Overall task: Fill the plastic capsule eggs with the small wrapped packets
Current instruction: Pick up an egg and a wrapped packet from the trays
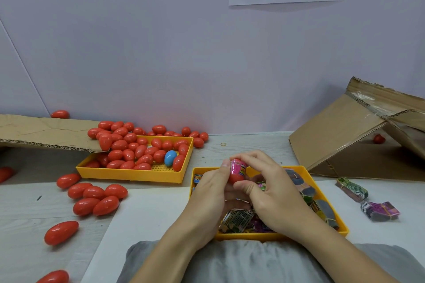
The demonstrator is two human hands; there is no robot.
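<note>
Working over the near yellow tray (322, 187), which sits at the near edge of the desk (253, 144), both hands meet around one red egg half (235, 177) with a pink wrapped packet (238, 166) standing up out of it. The left hand (210, 193) curls its fingers (225, 164) round the egg half from the left side, the thumb tip up beside the packet. The right hand (270, 187) pinches from the other side, its fingers arched over the top of the packet and its thumb pressed on the lower front of the red shell. Under the hands the tray holds a loose heap of wrapped packets (238, 219) in green, purple and grey. A white sheet (142, 211) lies under the tray, and two more packet bundles (379, 211) rest on the sheet toward the right edge. Loose red eggs (97, 198) lie scattered toward the left edge of the desk. Farther back, a second yellow tray (138, 173) is heaped with red eggs, a single blue egg (170, 158) among them, and a cardboard flap (46, 133) overhangs its left end. Toward the far right corner an open cardboard box (345, 135) lies tipped on its side.
</note>
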